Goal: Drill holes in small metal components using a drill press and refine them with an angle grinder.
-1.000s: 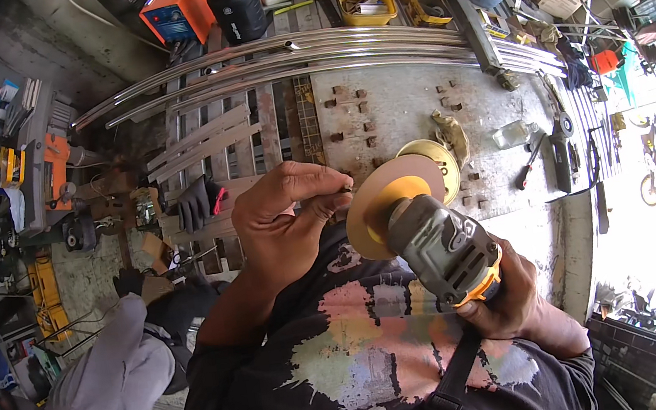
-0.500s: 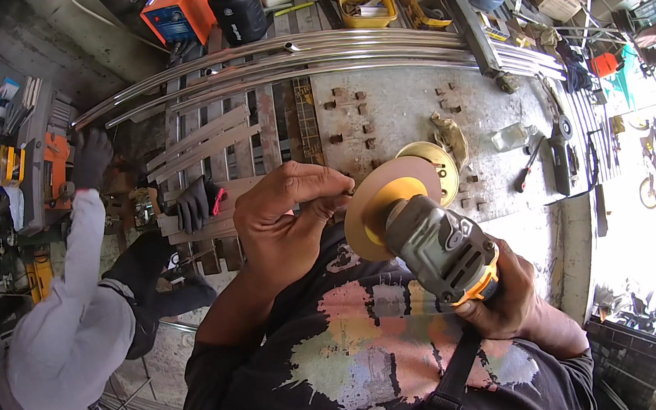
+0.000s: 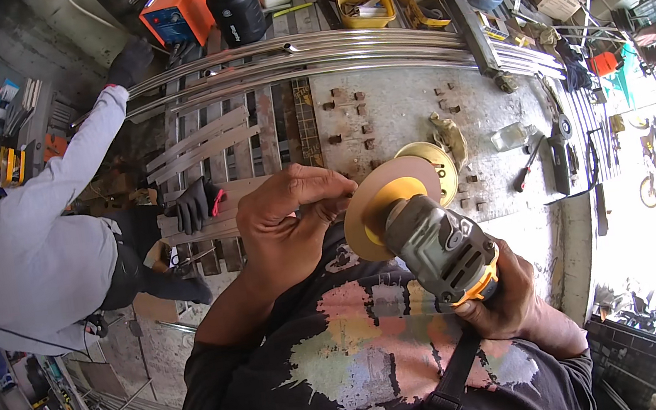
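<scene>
My right hand is wrapped round the body of an angle grinder, its head tilted up and to the left. A round tan disc with a yellowish centre is fitted on the grinder. My left hand is closed in a pinch just left of the disc's edge. Thumb and fingertips press together; I cannot make out what is between them, or whether they touch the disc. Behind the disc, a round gold-coloured plate with holes lies on the metal work table.
Long shiny pipes cross the table's far side. Dark gloves, flat metal strips, small metal pieces and another grinder lie about. At left, a person in a grey top reaches toward the orange machine.
The person at left has straightened and moved the gloved hand up and right toward the orange machine. My hands and the grinder have barely moved.
</scene>
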Demonstrator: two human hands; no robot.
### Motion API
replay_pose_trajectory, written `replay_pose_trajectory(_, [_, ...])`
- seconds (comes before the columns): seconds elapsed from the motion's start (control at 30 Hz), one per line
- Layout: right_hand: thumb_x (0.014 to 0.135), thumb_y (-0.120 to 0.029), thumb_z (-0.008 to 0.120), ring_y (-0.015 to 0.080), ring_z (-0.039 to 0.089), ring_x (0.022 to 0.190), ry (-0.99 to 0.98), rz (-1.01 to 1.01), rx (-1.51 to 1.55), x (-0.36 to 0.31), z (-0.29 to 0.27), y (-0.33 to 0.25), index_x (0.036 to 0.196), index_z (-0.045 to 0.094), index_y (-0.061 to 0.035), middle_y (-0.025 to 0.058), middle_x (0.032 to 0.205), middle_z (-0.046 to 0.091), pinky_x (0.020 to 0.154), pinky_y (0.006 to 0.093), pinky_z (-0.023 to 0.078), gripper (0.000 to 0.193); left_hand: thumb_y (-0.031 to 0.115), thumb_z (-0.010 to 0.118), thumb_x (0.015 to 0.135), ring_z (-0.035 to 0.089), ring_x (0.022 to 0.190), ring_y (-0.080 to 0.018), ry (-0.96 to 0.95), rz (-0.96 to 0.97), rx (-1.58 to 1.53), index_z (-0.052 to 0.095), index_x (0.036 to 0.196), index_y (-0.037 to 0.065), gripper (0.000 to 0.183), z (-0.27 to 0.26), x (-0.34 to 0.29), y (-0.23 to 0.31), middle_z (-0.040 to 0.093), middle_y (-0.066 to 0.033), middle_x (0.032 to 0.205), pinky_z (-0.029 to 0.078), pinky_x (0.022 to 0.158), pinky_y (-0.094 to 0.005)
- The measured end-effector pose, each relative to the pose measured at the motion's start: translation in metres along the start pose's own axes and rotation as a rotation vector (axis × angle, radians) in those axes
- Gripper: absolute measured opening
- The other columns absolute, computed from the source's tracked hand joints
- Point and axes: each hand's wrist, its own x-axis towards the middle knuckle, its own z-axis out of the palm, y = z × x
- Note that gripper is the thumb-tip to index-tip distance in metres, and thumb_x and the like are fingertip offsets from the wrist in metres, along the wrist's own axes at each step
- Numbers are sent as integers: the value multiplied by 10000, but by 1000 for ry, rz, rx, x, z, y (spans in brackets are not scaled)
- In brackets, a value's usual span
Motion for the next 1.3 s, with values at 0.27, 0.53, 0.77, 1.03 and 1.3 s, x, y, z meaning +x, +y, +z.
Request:
replay_pose_trajectory(0.27, [878, -443, 826, 359, 759, 961, 0, 2, -5, 0, 0, 2, 1385, 481, 149, 265, 1109, 697, 815, 402, 606, 852, -154, 741, 859, 728, 868, -172, 0, 18, 26, 752, 1022, -23, 210, -1, -1, -4, 747, -123, 970, 598, 742, -266])
replay_pose_trajectory(0.53, [876, -450, 826, 364, 757, 976, -4, 20, 22, -4, -1, 2, 1382, 486, 150, 266, 1118, 695, 823, 405, 605, 855, -163, 737, 855, 728, 870, -170, 21, -25, -9, 751, 1026, -22, 223, 1, -3, -2, 749, -129, 976, 601, 759, -275])
replay_pose_trajectory(0.77, [852, -434, 853, 326, 774, 923, 49, 51, 24, -7, -3, -1, 1359, 520, 145, 230, 1069, 736, 798, 376, 615, 838, -105, 725, 917, 719, 949, -143, 133, -130, -133, 701, 1204, -32, 297, -20, -8, -19, 735, -95, 1043, 589, 862, -268])
replay_pose_trajectory(1.03, [855, -432, 850, 323, 772, 922, 41, 90, 47, -9, 0, 1, 1353, 523, 145, 228, 1066, 736, 795, 379, 613, 829, -12, 588, 1045, 729, 910, -170, 71, -321, -328, 640, 1129, -23, 100, -9, -10, -16, 718, -109, 998, 601, 838, -279])
replay_pose_trajectory(1.3, [873, -461, 823, 355, 766, 932, 38, 47, 26, -7, 1, 2, 1346, 503, 164, 260, 1082, 713, 792, 399, 611, 847, -25, 591, 1038, 728, 907, -170, -36, -213, -91, 672, 1174, -29, 159, -7, -13, -26, 723, -120, 987, 597, 835, -289])
